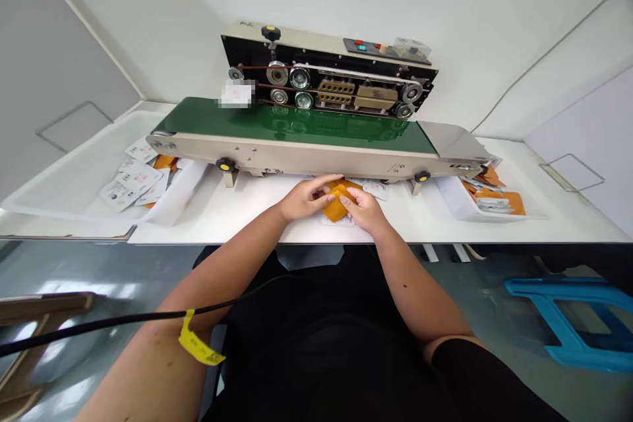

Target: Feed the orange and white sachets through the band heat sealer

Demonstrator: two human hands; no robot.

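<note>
Between my two hands, near the table's front edge, is a small orange packet (336,206). My left hand (305,198) has its thumb on the packet's near face, with the fingers reaching along its upper edge. From the other side my right hand (364,208) pinches the packet, thumb in front. White printed packets lie partly hidden beneath and behind it. Just beyond my hands stands a band sealing machine (326,76) with a green conveyor belt (316,126). A white pouch (237,93), partly blurred out, sits at the left end of the sealing belts.
At the left a translucent bin (173,201) holds white and orange packets. A smaller white bin (455,203) at the right holds more. A black cable (119,320) with a yellow tag crosses my left arm. A blue stool (568,323) stands at the lower right.
</note>
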